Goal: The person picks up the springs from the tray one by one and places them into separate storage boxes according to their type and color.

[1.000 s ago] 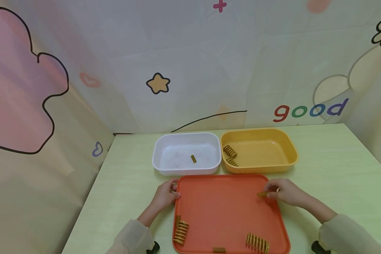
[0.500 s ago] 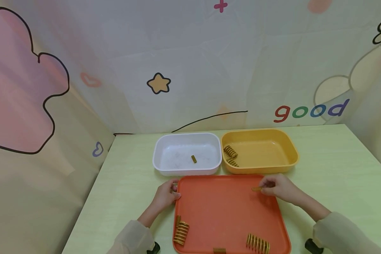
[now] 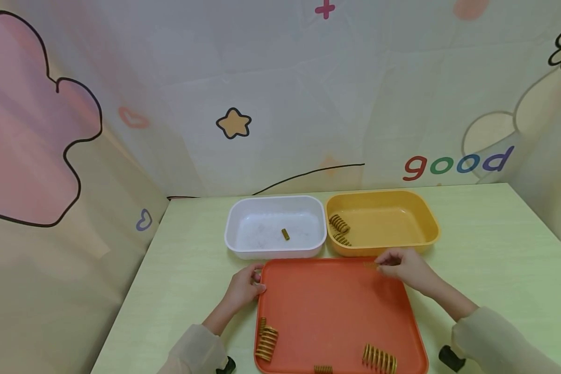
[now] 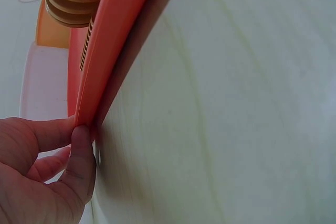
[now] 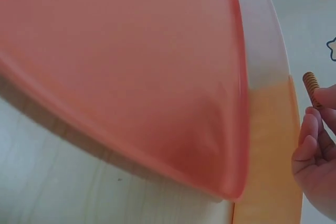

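Note:
My right hand (image 3: 408,269) pinches a small brass-coloured spring (image 5: 311,85) between thumb and fingertips, over the far right corner of the red tray (image 3: 327,306). The left edge of that tray is pinched by my left hand (image 4: 47,166), thumb on one side of the rim and fingers on the other. Along the tray's left side lie a large spring (image 3: 266,344) and a small spring (image 3: 262,325). Another small spring (image 3: 323,369) is at the near edge, and a large spring (image 3: 379,358) sits near the front right.
Behind the tray stand a white bin (image 3: 243,246) with one small spring (image 3: 285,234) and a yellow bin (image 3: 388,223) with two large springs (image 3: 339,223) at its left end. A printed cloth backdrop (image 3: 290,104) rises behind the pale green table (image 3: 491,249).
My right hand has moved up and left with the small spring, from the tray's right edge toward its far edge near the yellow bin. The left hand stays at the tray's rim.

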Demonstrator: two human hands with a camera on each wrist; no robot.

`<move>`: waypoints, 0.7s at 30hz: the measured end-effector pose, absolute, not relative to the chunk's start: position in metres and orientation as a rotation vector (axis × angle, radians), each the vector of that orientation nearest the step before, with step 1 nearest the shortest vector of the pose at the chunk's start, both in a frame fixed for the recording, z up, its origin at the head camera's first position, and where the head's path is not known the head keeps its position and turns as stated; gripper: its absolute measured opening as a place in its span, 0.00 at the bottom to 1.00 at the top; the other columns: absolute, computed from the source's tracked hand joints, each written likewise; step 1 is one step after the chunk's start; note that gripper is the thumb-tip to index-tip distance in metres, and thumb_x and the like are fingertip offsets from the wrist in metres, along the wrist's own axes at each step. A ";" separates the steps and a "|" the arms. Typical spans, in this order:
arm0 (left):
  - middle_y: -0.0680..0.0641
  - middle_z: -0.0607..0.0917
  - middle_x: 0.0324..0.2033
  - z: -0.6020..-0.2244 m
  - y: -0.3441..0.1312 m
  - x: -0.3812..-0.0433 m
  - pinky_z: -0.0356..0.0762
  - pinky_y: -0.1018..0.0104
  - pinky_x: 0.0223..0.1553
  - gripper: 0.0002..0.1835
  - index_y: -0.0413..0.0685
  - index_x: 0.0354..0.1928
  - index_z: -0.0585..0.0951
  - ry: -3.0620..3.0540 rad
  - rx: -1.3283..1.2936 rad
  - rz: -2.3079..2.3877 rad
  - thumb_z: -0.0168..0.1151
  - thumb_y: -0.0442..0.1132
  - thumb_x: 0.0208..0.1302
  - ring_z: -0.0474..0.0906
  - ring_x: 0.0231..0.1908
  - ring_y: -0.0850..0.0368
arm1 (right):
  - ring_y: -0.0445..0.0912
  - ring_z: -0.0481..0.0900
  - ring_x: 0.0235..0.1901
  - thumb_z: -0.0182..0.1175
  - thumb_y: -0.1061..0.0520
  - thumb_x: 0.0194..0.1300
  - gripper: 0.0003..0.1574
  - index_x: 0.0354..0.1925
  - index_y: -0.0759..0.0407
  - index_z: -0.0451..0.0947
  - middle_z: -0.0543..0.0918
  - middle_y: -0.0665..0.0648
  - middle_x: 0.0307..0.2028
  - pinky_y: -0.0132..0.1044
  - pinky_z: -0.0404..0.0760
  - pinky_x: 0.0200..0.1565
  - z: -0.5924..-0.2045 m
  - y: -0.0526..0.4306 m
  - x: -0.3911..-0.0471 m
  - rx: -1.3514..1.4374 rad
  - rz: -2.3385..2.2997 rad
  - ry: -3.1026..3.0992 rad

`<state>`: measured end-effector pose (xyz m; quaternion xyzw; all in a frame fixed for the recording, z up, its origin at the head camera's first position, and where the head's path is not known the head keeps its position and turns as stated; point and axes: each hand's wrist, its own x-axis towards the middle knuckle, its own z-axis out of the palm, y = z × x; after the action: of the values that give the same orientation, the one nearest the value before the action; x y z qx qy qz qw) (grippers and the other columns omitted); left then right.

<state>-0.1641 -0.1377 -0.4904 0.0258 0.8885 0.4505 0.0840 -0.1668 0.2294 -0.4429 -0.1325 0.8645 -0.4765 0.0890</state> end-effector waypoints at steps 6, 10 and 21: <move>0.46 0.73 0.27 -0.492 -0.138 -0.164 0.67 0.71 0.19 0.23 0.36 0.49 0.72 2.663 0.082 1.330 0.60 0.24 0.46 0.65 0.20 0.61 | 0.37 0.74 0.27 0.61 0.60 0.53 0.12 0.35 0.68 0.77 0.80 0.58 0.30 0.29 0.77 0.31 -0.440 0.222 -0.169 -0.368 -1.507 2.545; 0.46 0.73 0.27 -0.493 -0.139 -0.164 0.67 0.71 0.19 0.24 0.36 0.49 0.73 2.670 0.093 1.334 0.60 0.24 0.46 0.65 0.20 0.61 | 0.37 0.74 0.26 0.61 0.61 0.52 0.12 0.34 0.68 0.76 0.80 0.56 0.28 0.30 0.77 0.30 -0.440 0.217 -0.172 -0.345 -1.563 2.531; 0.45 0.74 0.27 -0.492 -0.139 -0.163 0.68 0.72 0.19 0.24 0.36 0.49 0.73 2.663 0.087 1.351 0.60 0.25 0.46 0.65 0.20 0.62 | 0.35 0.74 0.27 0.62 0.61 0.51 0.12 0.34 0.69 0.76 0.79 0.51 0.27 0.28 0.77 0.32 -0.436 0.200 -0.184 -0.332 -1.623 2.539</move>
<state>-0.1634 -0.1386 -0.4917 0.0292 0.8888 0.4508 0.0771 -0.1841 0.1996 -0.4364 -0.1093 0.8363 -0.5344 0.0549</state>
